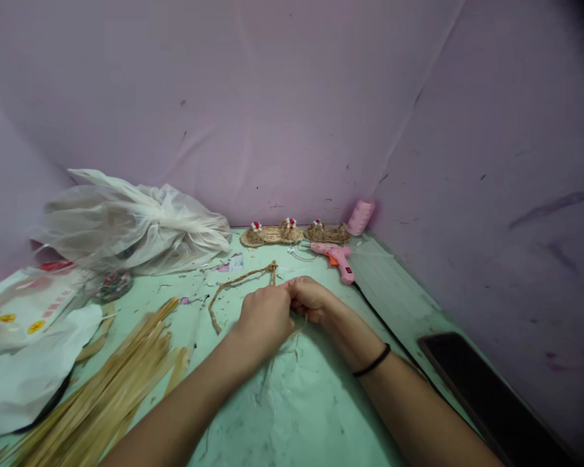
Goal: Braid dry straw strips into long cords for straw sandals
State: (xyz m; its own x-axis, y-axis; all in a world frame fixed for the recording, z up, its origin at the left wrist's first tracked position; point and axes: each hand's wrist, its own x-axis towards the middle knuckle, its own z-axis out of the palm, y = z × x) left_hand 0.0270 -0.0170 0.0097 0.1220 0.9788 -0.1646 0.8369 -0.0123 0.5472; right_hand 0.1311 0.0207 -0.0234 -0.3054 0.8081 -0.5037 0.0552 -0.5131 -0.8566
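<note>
While both hands meet over the middle of the table, a twisted or braided fibre cord lies just beyond them, bent at a small knot-like point. One finished-looking length curves away to the left and ends on the table; the other drops from the bend straight to the hands. Judging by this, a good stretch is formed, and the part at the hands is the one being worked. Thin loose strands trail below the grip, so some fibre appears unworked; how much, the hands hide. The left hand is curled tight, its fingers mostly out of sight, with the cord running in behind the knuckles. The right hand has its fingers drawn narrow in a pinch against it, seemingly on the same cord.

Flat dried strips lie in a bundle beside the left forearm. Behind stand two woven slipper-like pieces with red and white beadwork, a pink spool and a pink glue gun, whose black cable passes near the right forearm and could snag it. A dark flat device lies right; a tied plastic bag and a printed packet crowd the left.
</note>
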